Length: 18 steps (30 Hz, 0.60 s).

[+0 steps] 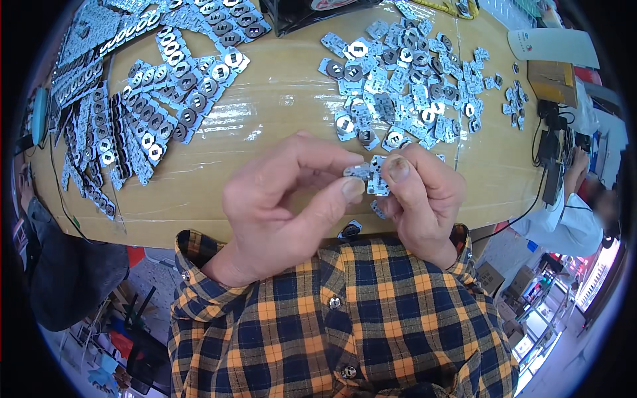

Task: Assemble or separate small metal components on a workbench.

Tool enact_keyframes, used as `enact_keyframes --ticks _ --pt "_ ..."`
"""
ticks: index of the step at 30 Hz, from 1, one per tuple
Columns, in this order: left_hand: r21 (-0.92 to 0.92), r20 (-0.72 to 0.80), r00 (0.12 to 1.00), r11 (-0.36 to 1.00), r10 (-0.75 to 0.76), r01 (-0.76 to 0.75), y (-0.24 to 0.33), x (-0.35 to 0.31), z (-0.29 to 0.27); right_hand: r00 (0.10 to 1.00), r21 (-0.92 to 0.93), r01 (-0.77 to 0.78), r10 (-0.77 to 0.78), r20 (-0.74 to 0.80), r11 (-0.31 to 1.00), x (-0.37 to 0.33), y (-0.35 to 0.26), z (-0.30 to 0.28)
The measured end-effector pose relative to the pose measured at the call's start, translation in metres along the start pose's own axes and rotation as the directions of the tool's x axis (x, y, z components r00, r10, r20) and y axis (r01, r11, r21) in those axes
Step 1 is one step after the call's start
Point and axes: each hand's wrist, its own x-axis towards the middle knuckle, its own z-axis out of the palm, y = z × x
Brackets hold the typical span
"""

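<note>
Small pale circuit boards are pinched between my two hands, above the table's near edge. My left hand (282, 199) grips one small circuit board (357, 171) between thumb and fingertips. Right against it, my right hand (424, 196) holds another circuit board (378, 178) under its thumb. Whether the two boards are still joined I cannot tell. Below my right hand, a loose board (378, 209) shows in part. One more board with a dark round part (350, 230) lies at the table edge by my shirt.
Beyond my hands spreads a heap of separate small boards (405, 79), with a smaller group (514, 103) to its right. Strips of joined boards (152, 113) pile up at left. A black bin (312, 16) stands at the far edge. People sit at both sides.
</note>
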Motion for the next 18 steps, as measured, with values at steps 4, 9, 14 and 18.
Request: enact_keyframes --ticks 4,9,14,18 --pt "-0.154 -0.099 0.986 0.981 -0.134 0.118 0.0 0.001 0.004 0.914 -0.442 0.309 -0.391 -0.106 0.842 0.011 0.014 -0.008" --pt "-0.182 -0.1 0.986 0.977 -0.132 0.112 -0.004 0.002 0.006 0.924 -0.495 0.225 -0.345 -0.164 0.839 0.007 0.006 -0.012" --pt "-0.216 -0.081 0.985 0.967 -0.154 0.134 0.0 0.004 0.009 0.919 -0.546 0.238 -0.368 -0.14 0.803 0.012 0.015 -0.011" --pt "-0.214 -0.094 0.978 0.963 -0.185 0.161 -0.001 0.002 0.007 0.88 -0.76 0.243 -0.467 -0.089 0.603 0.018 0.015 -0.019"
